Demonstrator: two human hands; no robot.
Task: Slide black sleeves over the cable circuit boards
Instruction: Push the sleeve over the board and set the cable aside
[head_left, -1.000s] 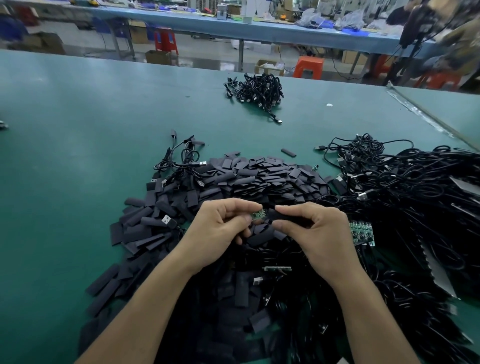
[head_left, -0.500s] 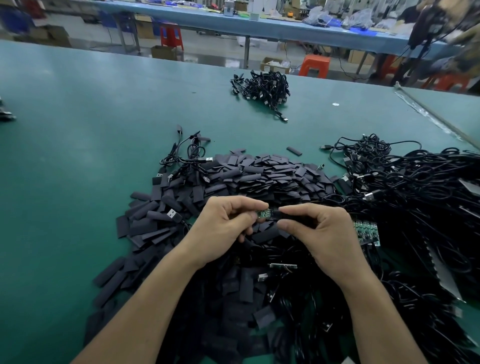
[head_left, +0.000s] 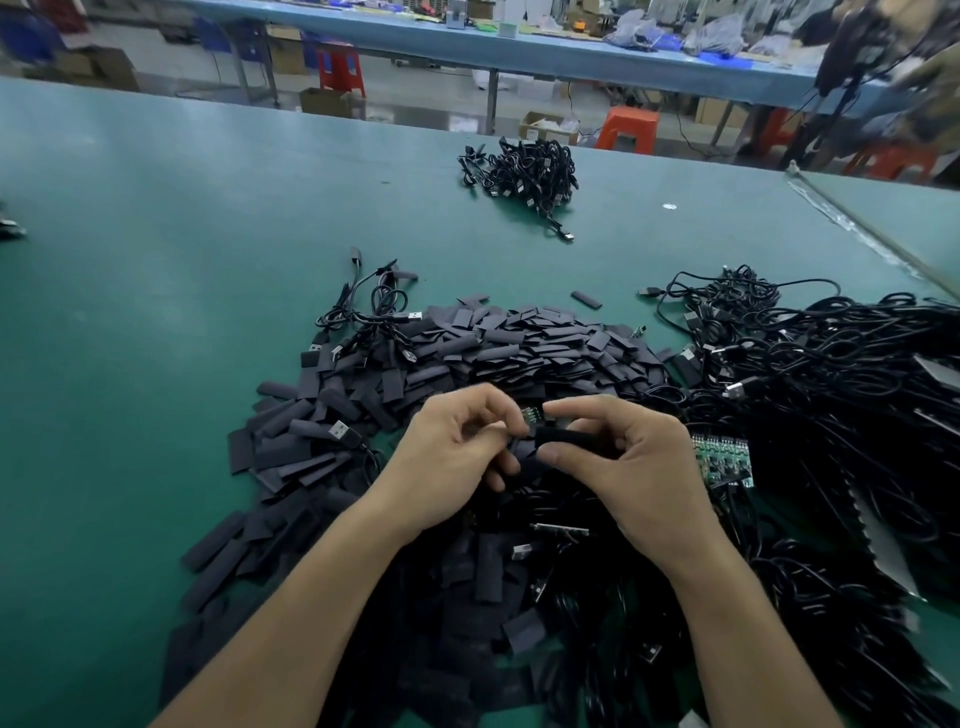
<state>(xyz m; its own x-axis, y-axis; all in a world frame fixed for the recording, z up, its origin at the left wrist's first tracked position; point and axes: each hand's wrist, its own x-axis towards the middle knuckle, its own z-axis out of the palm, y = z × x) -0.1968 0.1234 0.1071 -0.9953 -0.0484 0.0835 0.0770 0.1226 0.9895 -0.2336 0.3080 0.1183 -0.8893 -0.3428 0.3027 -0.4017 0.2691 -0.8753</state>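
We saw the black sleeve (head_left: 571, 439), a short, matt, flattened tube, held above the heap of loose sleeves (head_left: 519, 345) on the green counter (head_left: 156, 270). The fingers (head_left: 576, 410) of the right hand (head_left: 641, 467) pinched it from above and below. The left hand (head_left: 447, 457) pinched the small green circuit board (head_left: 532, 415), whose end with a row of pale contacts showed just at the sleeve's left mouth. A tangle of black cables (head_left: 831, 364) lay to the right

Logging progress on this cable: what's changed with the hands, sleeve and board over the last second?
The right hand has nudged the black tubular sleeve leftward towards the left hand, apparently covering slightly more of the small green circuit board. Both grips hold; the loose sleeve pile stayed put.
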